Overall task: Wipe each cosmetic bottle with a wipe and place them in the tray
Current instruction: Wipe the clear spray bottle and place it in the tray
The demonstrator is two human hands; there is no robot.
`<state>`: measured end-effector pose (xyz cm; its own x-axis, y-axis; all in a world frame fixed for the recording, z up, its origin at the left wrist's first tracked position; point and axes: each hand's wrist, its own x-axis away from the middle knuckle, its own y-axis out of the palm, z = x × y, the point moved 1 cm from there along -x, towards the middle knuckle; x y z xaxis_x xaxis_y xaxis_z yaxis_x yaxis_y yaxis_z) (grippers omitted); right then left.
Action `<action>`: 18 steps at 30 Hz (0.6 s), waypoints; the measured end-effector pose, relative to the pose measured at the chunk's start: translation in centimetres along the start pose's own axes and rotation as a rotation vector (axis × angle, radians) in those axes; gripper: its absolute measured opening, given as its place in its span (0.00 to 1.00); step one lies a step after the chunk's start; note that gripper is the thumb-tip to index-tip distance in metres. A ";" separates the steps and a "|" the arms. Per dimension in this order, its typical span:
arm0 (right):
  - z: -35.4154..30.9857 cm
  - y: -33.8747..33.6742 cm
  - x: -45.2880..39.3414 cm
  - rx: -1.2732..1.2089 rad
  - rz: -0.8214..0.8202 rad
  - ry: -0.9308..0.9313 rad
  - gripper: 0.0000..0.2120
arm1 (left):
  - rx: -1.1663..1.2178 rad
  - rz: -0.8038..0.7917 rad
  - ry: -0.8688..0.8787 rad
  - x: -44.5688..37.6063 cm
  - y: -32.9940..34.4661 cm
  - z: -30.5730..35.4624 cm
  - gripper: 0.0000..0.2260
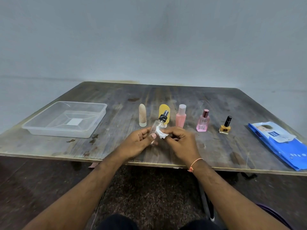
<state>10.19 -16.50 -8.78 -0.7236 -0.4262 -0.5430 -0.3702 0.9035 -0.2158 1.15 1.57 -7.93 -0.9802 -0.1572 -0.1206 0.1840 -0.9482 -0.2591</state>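
Observation:
My left hand (138,140) grips a small clear spray bottle (157,125) with a black pump top, tilted above the table's front middle. My right hand (180,138) pinches a crumpled white wipe (160,133) against the bottle's side. Behind them stand a beige tube (142,117), a yellow oval bottle (164,110), a pink bottle with a pale cap (181,117), a pink perfume bottle (203,122) and a yellow nail polish bottle (225,126). The clear plastic tray (41,128) sits at the left with nothing in it.
A blue pack of wipes (280,143) lies at the table's right edge. The worn wooden table (224,151) stands against a grey wall. Dark floor and my knees show below the front edge.

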 end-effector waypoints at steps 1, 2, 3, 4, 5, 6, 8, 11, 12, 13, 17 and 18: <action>0.0 0.1 0.1 0.024 -0.042 -0.010 0.19 | 0.014 0.011 -0.009 -0.1 -0.1 0.0 0.13; 0.0 0.1 0.2 0.055 -0.088 -0.019 0.17 | 0.015 0.026 -0.020 0.0 -0.2 0.0 0.13; 0.0 0.1 0.3 0.095 -0.134 -0.022 0.16 | 0.018 0.031 -0.029 0.0 -0.4 0.1 0.13; -0.2 0.1 0.4 0.140 -0.177 -0.023 0.15 | 0.025 0.024 -0.033 0.1 -0.4 0.0 0.14; -0.3 0.1 0.5 0.184 -0.209 -0.031 0.13 | 0.026 0.010 -0.032 0.1 -0.4 0.0 0.16; -0.5 0.1 0.5 0.204 -0.233 -0.034 0.12 | 0.017 0.002 -0.023 0.2 -0.3 0.1 0.16; -0.6 0.1 0.6 0.161 -0.229 -0.015 0.13 | -0.018 0.015 -0.003 0.3 -0.2 0.2 0.14; -0.1 0.0 0.3 0.023 -0.095 0.059 0.15 | -0.035 0.037 -0.008 0.2 -0.2 0.0 0.14; 0.1 -0.1 0.2 -0.024 -0.040 0.086 0.15 | -0.045 0.029 -0.011 0.1 -0.4 -0.3 0.14; 0.4 -0.1 0.1 -0.071 0.003 0.108 0.13 | -0.057 0.009 -0.010 0.1 -0.4 -0.3 0.15; 1.0 -0.3 -0.4 -0.163 0.108 0.155 0.14 | -0.167 -0.080 0.037 0.2 -0.1 -0.5 0.17; 1.1 -0.3 -0.5 -0.154 0.115 0.152 0.14 | -0.227 -0.087 0.049 0.2 0.1 -0.7 0.15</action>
<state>11.31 -16.54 -9.29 -0.8410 -0.3333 -0.4262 -0.3564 0.9339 -0.0270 1.03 1.68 -8.64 -0.9893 -0.0595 -0.1331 0.1167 -0.8706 -0.4780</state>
